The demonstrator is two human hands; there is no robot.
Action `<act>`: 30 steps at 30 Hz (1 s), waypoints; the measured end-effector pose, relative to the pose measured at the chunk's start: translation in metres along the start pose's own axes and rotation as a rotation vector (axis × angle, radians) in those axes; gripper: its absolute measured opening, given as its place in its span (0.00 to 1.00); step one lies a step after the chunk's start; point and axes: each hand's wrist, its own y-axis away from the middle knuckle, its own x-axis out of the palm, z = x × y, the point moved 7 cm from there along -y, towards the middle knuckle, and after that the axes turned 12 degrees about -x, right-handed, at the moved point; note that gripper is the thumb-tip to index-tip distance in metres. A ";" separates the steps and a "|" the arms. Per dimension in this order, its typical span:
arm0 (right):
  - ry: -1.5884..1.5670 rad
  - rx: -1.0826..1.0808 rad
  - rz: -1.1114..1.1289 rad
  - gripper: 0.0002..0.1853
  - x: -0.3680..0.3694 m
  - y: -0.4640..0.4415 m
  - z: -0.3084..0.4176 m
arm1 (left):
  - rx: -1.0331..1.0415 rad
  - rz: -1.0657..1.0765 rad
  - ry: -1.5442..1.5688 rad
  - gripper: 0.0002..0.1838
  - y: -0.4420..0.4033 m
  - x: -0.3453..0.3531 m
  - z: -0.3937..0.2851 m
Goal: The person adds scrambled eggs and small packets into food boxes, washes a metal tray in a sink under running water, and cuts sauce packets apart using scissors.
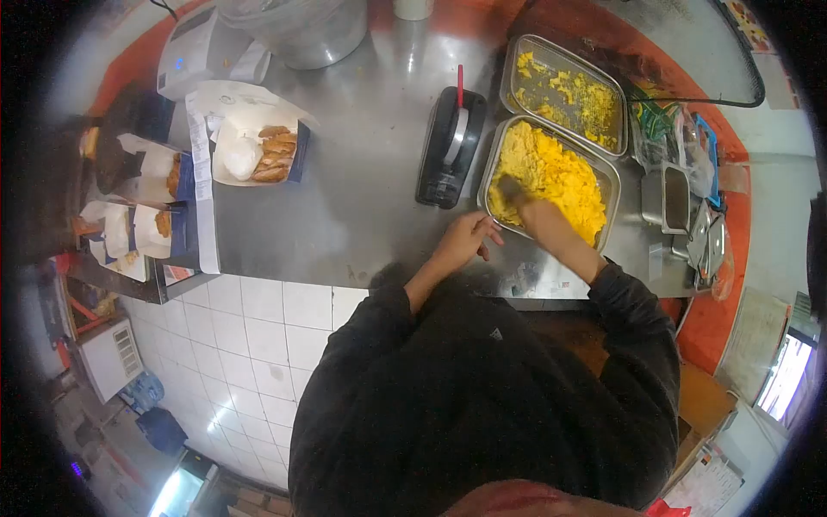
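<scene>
A metal tray (613,196) full of yellow, lumpy food (564,177) stands near the table's front edge. My right hand (541,220) reaches over its lower left part, closed on a dark utensil (512,188) whose end is in the food. My left hand (469,239) is just left of the tray's lower left corner, fingers partly bent and apart, with nothing seen in it. Behind the full tray, a second metal tray (564,43) has scattered yellow bits in it. A black device (442,164) with a red stick lies to the left of both trays.
Boxes with browned food and a white cup (243,158) are on the left of the steel table (362,172). A large clear tub (306,34) and a white machine (202,53) stand at the back left. Metal containers (676,198) and plastic bags are on the right.
</scene>
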 end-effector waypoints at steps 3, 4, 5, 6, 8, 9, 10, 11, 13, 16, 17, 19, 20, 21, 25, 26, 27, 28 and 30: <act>0.006 -0.062 0.048 0.06 -0.012 -0.007 0.029 | 0.022 0.023 0.031 0.15 0.001 -0.001 0.000; 0.045 -0.014 0.086 0.06 -0.016 -0.007 0.031 | 0.020 0.021 0.038 0.15 0.002 0.001 -0.002; 0.037 -0.012 0.092 0.06 -0.006 -0.005 0.035 | 0.058 -0.049 -0.005 0.14 0.005 0.000 -0.007; 0.010 -0.042 0.106 0.05 0.008 -0.005 0.040 | 0.102 -0.117 -0.053 0.14 0.008 -0.003 -0.014; 0.001 -0.081 0.109 0.05 0.013 -0.007 0.027 | 0.112 -0.085 -0.010 0.15 0.004 -0.003 -0.007; -0.213 -0.033 0.093 0.05 0.005 -0.005 0.009 | 0.104 -0.053 0.042 0.16 0.004 -0.001 -0.002; -0.434 0.020 0.077 0.05 0.000 -0.001 -0.003 | 0.097 -0.053 0.043 0.16 0.007 0.000 -0.001; -0.439 0.023 0.083 0.05 -0.007 0.003 -0.005 | 0.084 -0.076 0.050 0.16 0.009 0.001 -0.002; -0.683 0.158 -0.087 0.04 -0.027 0.002 -0.027 | 0.091 -0.106 0.058 0.16 0.007 -0.002 -0.005; -0.293 0.078 -0.230 0.05 -0.038 -0.007 -0.048 | 0.073 -0.064 0.000 0.16 0.010 0.000 -0.002; -0.297 0.077 -0.232 0.05 -0.031 -0.008 -0.046 | 0.079 -0.085 -0.004 0.16 0.011 0.000 -0.004; 0.099 -0.086 0.031 0.07 -0.006 -0.020 -0.019 | 0.084 -0.097 -0.015 0.17 0.008 0.001 -0.002; 0.152 -0.162 0.064 0.07 0.000 -0.017 0.001 | 0.098 -0.115 0.019 0.16 0.004 -0.001 0.002; 0.155 -0.165 0.065 0.07 0.002 -0.010 0.019 | 0.110 -0.136 0.056 0.16 0.001 -0.003 0.004; -0.105 -0.161 -0.009 0.04 0.000 0.001 0.026 | 0.133 -0.162 0.095 0.16 0.006 -0.001 0.000; -0.355 -0.112 -0.059 0.03 -0.001 0.002 0.016 | 0.102 -0.155 0.030 0.16 0.009 0.001 -0.003; -0.356 -0.112 -0.062 0.03 -0.005 0.002 0.014 | 0.073 -0.149 -0.039 0.16 0.011 0.001 -0.005; -0.483 0.028 -0.085 0.04 -0.008 0.001 0.005 | 0.075 -0.152 -0.046 0.16 0.012 0.002 -0.005; -0.724 0.165 -0.194 0.11 -0.005 0.007 -0.010 | 0.126 -0.168 -0.026 0.16 0.015 0.003 -0.008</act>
